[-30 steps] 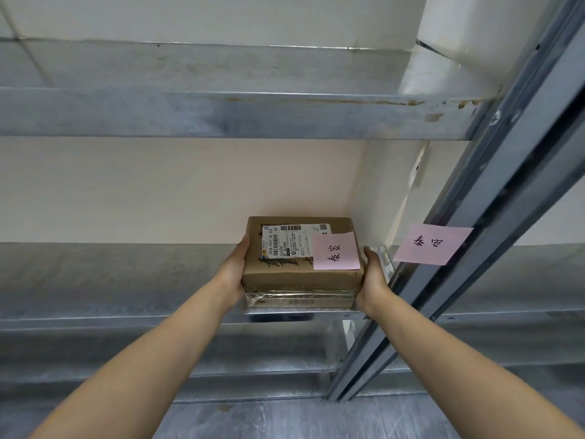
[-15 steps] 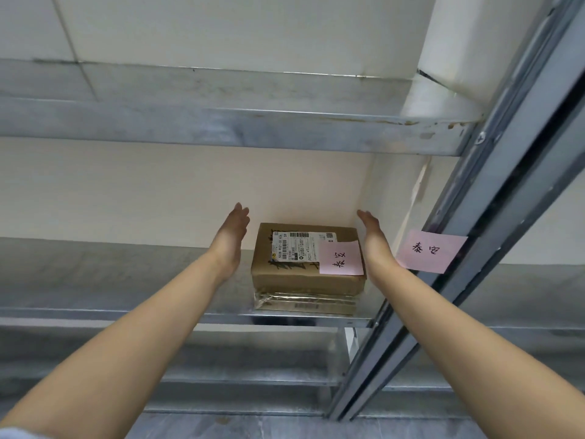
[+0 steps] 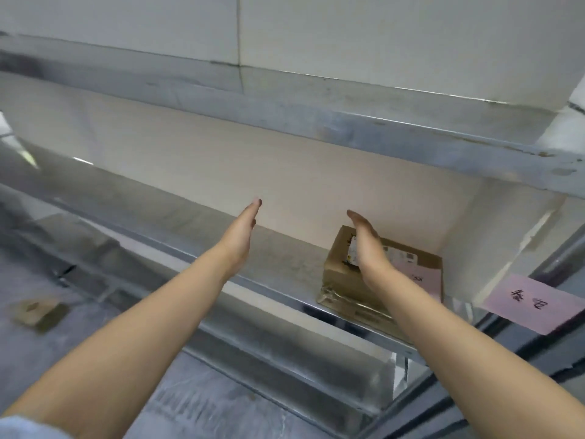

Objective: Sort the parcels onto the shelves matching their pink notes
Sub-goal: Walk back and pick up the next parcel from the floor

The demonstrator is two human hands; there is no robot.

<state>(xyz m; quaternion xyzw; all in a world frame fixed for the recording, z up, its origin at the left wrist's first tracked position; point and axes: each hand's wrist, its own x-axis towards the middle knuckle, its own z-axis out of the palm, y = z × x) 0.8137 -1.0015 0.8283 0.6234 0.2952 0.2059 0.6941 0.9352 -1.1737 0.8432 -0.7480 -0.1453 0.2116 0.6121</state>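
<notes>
A brown cardboard parcel (image 3: 340,277) lies on the metal shelf (image 3: 278,291) near its right end, with a white label and a pink note (image 3: 425,278) on top. A matching pink note (image 3: 535,303) is stuck on the upright post to the right. My right hand (image 3: 368,243) hovers flat in front of the parcel, hiding part of its top, and holds nothing. Over the bare shelf to the left of the parcel, my left hand (image 3: 242,231) is stretched out flat, fingers straight, with nothing in it.
A second metal shelf (image 3: 348,122) runs above. A small brown parcel (image 3: 39,312) lies lower at the far left, blurred. The pale wall stands behind the shelf. A grey upright post (image 3: 563,258) borders the right side.
Both hands have let go of the parcel, which stays on the shelf, and moved left and away from it. The view has swung to the left.
</notes>
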